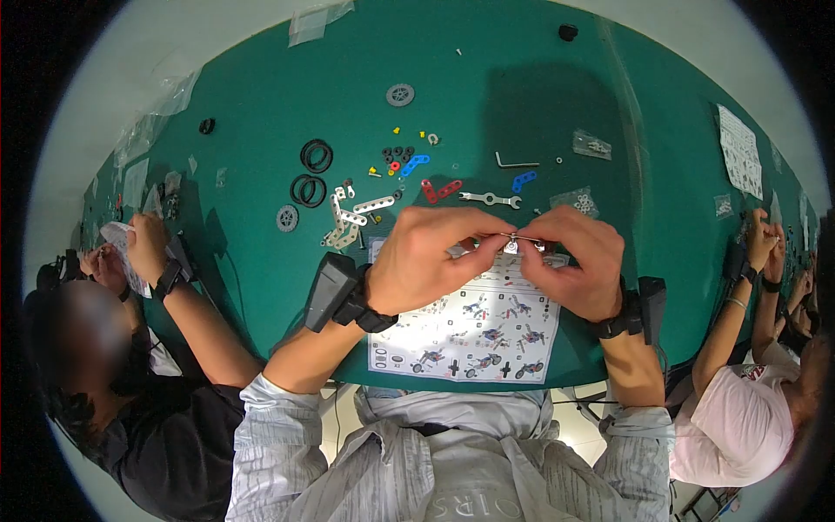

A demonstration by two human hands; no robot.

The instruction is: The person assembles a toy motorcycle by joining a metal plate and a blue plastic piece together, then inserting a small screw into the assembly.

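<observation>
My left hand [437, 259] and my right hand [576, 261] meet over the top of a printed instruction sheet [452, 335]. Between their pinched fingertips is a small silvery metal part [511, 247], held from both sides; its exact shape is partly covered by my fingers. Just beyond my hands lie an open-end wrench [491, 200], a red angled strip [441, 190] and a bag of small nuts [577, 202]. Left of my left hand are several perforated metal strips [346, 228].
Black rubber rings [317, 157], a grey spoked wheel [400, 95], blue angled strips [416, 164], a hex key [517, 160] and a bag of screws [592, 144] lie on the green table [287, 87]. People sit at both sides, a person's hand [148, 248] at left.
</observation>
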